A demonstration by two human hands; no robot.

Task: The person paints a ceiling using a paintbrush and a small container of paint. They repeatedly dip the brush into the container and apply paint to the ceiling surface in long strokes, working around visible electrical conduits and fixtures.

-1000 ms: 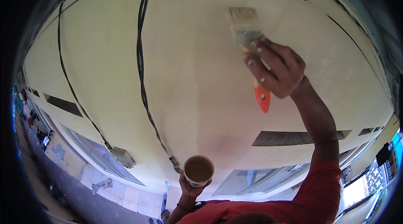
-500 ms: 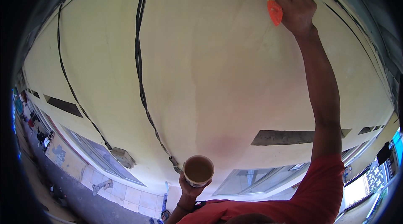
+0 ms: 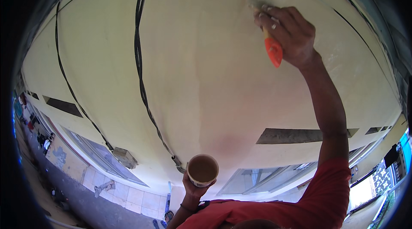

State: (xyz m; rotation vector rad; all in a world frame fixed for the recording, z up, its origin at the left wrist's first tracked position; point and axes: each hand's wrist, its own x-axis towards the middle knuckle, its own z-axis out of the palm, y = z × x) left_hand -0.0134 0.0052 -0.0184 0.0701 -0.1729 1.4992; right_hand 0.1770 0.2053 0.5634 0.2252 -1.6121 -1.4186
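Observation:
My right hand [image 3: 291,33] is closed around a paintbrush [image 3: 273,49] whose handle is pale wood with an orange end. Its bristles press against the cream wall [image 3: 231,78] high up, where a darker, streaked patch surrounds them. Pale spots of paint mark my fingers. Low in the middle, my left hand [image 3: 194,189] grips a round cup [image 3: 203,170] from beneath and the side. Brownish liquid shows inside the cup, which I hold with its mouth facing up.
Twisted black cables [image 3: 139,57] run down the wall to a fitting beside the cup. A thinner cable [image 3: 64,72] ends at a grey box [image 3: 124,158]. Slots [image 3: 292,136] and windows [image 3: 253,181] lie lower. Tiled floor [image 3: 128,194] shows at lower left.
My right hand has come down the wall and slightly left with the paintbrush, bringing its bristles into view. The left hand and cup have hardly moved.

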